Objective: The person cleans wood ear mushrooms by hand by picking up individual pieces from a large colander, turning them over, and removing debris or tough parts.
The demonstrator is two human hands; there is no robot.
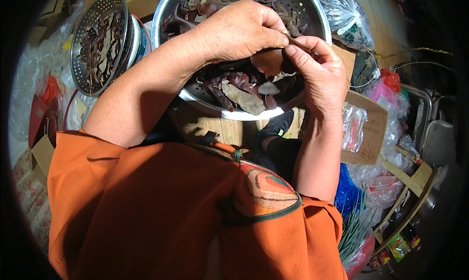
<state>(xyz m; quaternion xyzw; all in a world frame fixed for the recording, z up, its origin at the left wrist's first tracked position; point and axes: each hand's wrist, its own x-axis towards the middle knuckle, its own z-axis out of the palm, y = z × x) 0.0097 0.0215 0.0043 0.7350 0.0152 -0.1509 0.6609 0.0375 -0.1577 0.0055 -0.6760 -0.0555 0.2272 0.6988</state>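
Observation:
My left hand (240, 30) and my right hand (324, 63) meet over a large metal colander (229, 114). Between thumb and fingers, both pinch one brown, leathery piece, which looks like wood ear fungus (269, 62); its lower part hangs below my fingertips. More dark, curled pieces of wood ear (242, 95) fill the colander beneath, some showing a pale grey underside. My left wrist and forearm hide part of the bowl's left side. The fingers of my left hand are partly curled out of sight.
A smaller perforated metal bowl (79, 41) with dark strips (104, 45) leans on a bucket (141, 41) at left. A knotted plastic bag (344, 16), a cardboard box (366, 157) and green onion leaves (353, 225) lie at right. My shoe (280, 124) shows below the colander.

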